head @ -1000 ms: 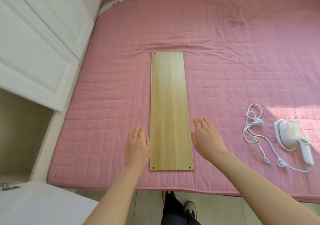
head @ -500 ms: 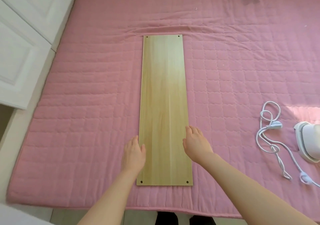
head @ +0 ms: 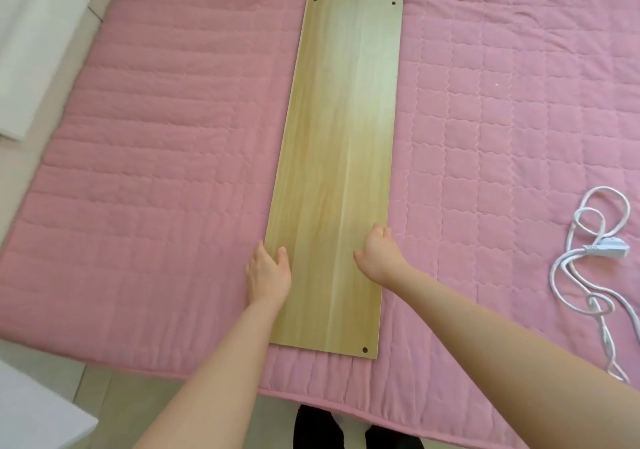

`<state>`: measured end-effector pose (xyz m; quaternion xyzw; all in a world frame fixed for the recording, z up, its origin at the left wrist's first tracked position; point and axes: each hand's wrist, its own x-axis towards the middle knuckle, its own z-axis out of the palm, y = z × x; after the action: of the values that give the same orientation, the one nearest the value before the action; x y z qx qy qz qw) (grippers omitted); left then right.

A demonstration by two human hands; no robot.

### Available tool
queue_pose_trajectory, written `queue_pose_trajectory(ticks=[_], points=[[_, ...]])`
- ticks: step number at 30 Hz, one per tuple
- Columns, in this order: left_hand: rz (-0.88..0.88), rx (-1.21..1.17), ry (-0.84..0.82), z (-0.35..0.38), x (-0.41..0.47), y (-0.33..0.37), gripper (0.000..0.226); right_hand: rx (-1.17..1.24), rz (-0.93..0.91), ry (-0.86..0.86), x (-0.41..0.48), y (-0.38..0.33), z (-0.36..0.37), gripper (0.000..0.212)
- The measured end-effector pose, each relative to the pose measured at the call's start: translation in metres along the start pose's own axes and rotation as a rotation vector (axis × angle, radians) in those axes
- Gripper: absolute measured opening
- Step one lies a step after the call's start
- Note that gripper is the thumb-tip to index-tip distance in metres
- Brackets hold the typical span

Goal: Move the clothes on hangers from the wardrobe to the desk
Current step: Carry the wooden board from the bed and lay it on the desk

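Clothes on hangers do not show anywhere in this view, so I cannot say where they are. What I have under my hands is a wooden board [head: 341, 158], lying flat on the pink quilt [head: 156, 178] w/ its long axis pointing away from me. My right hand [head: 379, 258] grips the right edge, fingers curled over it & thumb on the top face. My left hand [head: 268, 272] sits at the left edge w/ thumb on the board; if its fingers hook under, I cannot tell. Both hands are near the close end. Board looks stiff and smooth, prob. not heavy but long, so I judge the far end will pull down; a hold nearer mid-length seems safer. Soft quilt should let fingers go under the edge. For the clothes: light, soft, they swing & slide off, so best to take them at the hanger hooks. White cable [head: 606, 251] lies well apart at right.
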<state>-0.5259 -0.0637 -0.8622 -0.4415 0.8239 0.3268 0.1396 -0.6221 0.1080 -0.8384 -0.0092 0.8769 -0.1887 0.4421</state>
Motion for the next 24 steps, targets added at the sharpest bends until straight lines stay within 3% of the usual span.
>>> queue_pose_trajectory(ticks=[4,8,13,16,21,24], points=[[0.009,0.051,0.051,0.008,0.002,-0.006,0.058,0.115,0.018,0.039,0.001,-0.001,0.0,0.055],[0.047,0.105,0.097,0.014,0.004,-0.014,0.057,0.267,0.035,0.092,-0.006,-0.004,-0.005,0.011],[0.072,0.13,0.084,0.008,-0.01,-0.023,0.055,0.441,0.04,0.123,-0.02,0.004,-0.005,0.028],[0.06,0.138,0.067,0.002,-0.026,-0.034,0.055,0.491,0.077,0.106,-0.038,0.007,0.006,0.007],[-0.007,0.275,0.038,-0.004,-0.057,-0.063,0.057,0.54,0.162,0.023,-0.071,0.019,0.048,0.068],[0.008,0.554,0.007,-0.01,-0.071,-0.078,0.059,0.567,0.171,-0.04,-0.089,0.028,0.069,0.08]])
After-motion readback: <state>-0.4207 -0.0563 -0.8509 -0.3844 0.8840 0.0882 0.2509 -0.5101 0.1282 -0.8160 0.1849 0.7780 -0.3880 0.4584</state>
